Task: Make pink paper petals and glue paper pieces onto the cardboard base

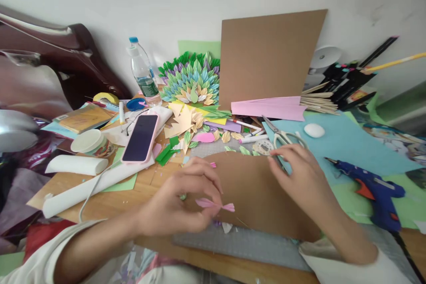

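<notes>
My left hand [186,199] pinches a small pink paper piece [207,204], gathered at its middle like a bow, between thumb and fingertips. It hovers above a brown cardboard sheet [253,191]. My right hand [302,177] is at the pale-handled scissors [282,137], with thumb and fingers closed about a handle; the blades point away to the upper left. Part of the handles is hidden by my fingers. Another bit of pink paper [213,165] shows beyond my left hand.
A blue glue gun [372,191] lies at right near a white egg-shaped piece [314,130]. A phone [140,138], paper rolls [76,165] and a bottle [144,77] stand left. Behind are a paper-leaf peacock [193,80], an upright brown board [266,57] and markers [349,80].
</notes>
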`<action>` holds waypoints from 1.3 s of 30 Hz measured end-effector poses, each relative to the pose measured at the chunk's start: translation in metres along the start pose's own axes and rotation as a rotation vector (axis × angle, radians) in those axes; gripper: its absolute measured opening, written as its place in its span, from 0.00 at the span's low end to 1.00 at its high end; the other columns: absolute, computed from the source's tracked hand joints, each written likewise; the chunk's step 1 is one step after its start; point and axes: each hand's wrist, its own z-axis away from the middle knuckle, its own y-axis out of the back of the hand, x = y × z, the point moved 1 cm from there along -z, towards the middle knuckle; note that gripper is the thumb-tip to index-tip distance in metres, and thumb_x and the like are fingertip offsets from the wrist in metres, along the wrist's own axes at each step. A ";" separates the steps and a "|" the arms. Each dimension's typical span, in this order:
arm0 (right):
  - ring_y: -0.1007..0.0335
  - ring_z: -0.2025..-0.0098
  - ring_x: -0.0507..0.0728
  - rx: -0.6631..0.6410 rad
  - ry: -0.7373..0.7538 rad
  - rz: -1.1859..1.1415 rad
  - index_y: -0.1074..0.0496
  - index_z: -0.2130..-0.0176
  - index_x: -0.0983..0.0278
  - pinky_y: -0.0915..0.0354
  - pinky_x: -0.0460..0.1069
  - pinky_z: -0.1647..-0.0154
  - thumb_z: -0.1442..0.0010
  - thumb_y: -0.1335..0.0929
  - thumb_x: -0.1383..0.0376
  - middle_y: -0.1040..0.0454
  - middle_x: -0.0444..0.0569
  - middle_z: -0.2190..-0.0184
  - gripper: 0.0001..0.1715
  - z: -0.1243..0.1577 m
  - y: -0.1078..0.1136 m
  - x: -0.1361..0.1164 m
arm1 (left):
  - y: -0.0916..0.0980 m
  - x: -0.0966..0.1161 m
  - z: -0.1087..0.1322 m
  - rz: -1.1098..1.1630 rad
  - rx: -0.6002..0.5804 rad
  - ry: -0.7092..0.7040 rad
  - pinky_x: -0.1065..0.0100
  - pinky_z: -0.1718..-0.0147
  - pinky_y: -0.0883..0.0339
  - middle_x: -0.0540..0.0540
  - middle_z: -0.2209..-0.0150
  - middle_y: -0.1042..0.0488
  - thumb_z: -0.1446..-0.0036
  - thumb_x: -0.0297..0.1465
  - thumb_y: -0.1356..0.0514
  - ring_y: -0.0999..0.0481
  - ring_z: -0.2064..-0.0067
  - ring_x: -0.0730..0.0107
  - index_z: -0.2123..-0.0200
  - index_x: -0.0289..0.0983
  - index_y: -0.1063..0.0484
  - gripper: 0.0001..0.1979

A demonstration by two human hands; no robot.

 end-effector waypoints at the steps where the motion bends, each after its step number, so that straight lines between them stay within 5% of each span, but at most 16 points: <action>1: 0.30 0.61 0.64 0.001 -0.020 0.047 0.29 0.66 0.64 0.34 0.60 0.59 0.39 0.37 0.63 0.29 0.54 0.67 0.09 -0.005 -0.008 0.014 | 0.003 -0.003 0.001 0.030 0.017 0.058 0.61 0.55 0.32 0.46 0.68 0.25 0.51 0.19 0.36 0.25 0.63 0.67 0.71 0.36 0.24 0.07; 4: 0.31 0.64 0.63 -0.063 -0.031 0.130 0.28 0.70 0.65 0.36 0.58 0.61 0.42 0.36 0.64 0.29 0.55 0.69 0.10 -0.016 -0.029 0.039 | 0.014 -0.011 0.005 0.173 0.057 0.219 0.65 0.61 0.31 0.43 0.64 0.25 0.47 0.23 0.35 0.25 0.60 0.65 0.69 0.37 0.22 0.05; 11: 0.29 0.64 0.52 -0.186 -0.101 0.154 0.29 0.64 0.66 0.31 0.52 0.59 0.36 0.33 0.55 0.27 0.45 0.65 0.15 -0.024 -0.063 0.042 | 0.019 -0.032 0.010 0.568 0.286 0.456 0.71 0.62 0.35 0.46 0.64 0.26 0.46 0.28 0.33 0.28 0.61 0.70 0.72 0.36 0.22 0.03; 15: 0.31 0.68 0.52 -0.156 -0.153 0.089 0.29 0.68 0.65 0.31 0.51 0.63 0.37 0.32 0.55 0.28 0.45 0.70 0.15 -0.036 -0.059 0.036 | 0.015 -0.054 0.002 0.762 0.441 0.547 0.73 0.66 0.37 0.49 0.70 0.28 0.47 0.29 0.33 0.32 0.66 0.75 0.74 0.34 0.24 0.06; 18: 0.32 0.69 0.56 -0.059 -0.144 -0.027 0.31 0.73 0.63 0.33 0.52 0.65 0.39 0.32 0.57 0.29 0.48 0.73 0.14 -0.039 -0.038 0.008 | 0.015 -0.063 -0.006 0.847 0.466 0.536 0.72 0.67 0.37 0.51 0.74 0.31 0.46 0.32 0.34 0.33 0.69 0.75 0.73 0.35 0.25 0.07; 22: 0.30 0.65 0.54 -0.039 -0.003 -0.260 0.31 0.64 0.60 0.32 0.49 0.64 0.37 0.35 0.58 0.28 0.47 0.65 0.08 -0.031 -0.004 -0.057 | 0.013 -0.061 -0.013 0.984 0.396 0.556 0.70 0.68 0.33 0.46 0.64 0.25 0.48 0.35 0.33 0.32 0.71 0.77 0.73 0.35 0.27 0.10; 26: 0.30 0.60 0.53 -0.166 0.267 -0.540 0.33 0.60 0.59 0.32 0.46 0.60 0.38 0.32 0.66 0.29 0.45 0.63 0.05 -0.017 0.005 -0.105 | 0.007 -0.060 -0.009 1.277 0.155 0.671 0.76 0.74 0.34 0.45 0.63 0.22 0.50 0.33 0.31 0.33 0.76 0.83 0.72 0.34 0.28 0.10; 29: 0.33 0.57 0.52 -0.223 0.305 -0.680 0.34 0.55 0.60 0.34 0.45 0.56 0.39 0.32 0.68 0.32 0.45 0.60 0.11 -0.005 -0.008 -0.112 | 0.003 -0.067 -0.002 1.448 0.044 0.724 0.80 0.78 0.35 0.47 0.67 0.21 0.50 0.31 0.30 0.35 0.81 0.86 0.70 0.34 0.27 0.09; 33: 0.36 0.57 0.53 -0.270 0.216 -0.856 0.35 0.54 0.61 0.35 0.48 0.55 0.40 0.34 0.70 0.36 0.46 0.60 0.13 0.010 -0.027 -0.108 | -0.003 -0.075 0.007 1.506 0.050 0.766 0.81 0.76 0.32 0.49 0.70 0.21 0.51 0.31 0.29 0.29 0.78 0.83 0.69 0.35 0.25 0.09; 39: 0.37 0.59 0.54 -0.321 0.076 -0.950 0.37 0.57 0.61 0.35 0.49 0.59 0.41 0.36 0.71 0.39 0.47 0.60 0.12 0.023 -0.027 -0.105 | -0.010 -0.074 0.010 1.558 0.010 0.752 0.83 0.75 0.31 0.47 0.68 0.19 0.48 0.30 0.30 0.24 0.75 0.82 0.68 0.34 0.23 0.07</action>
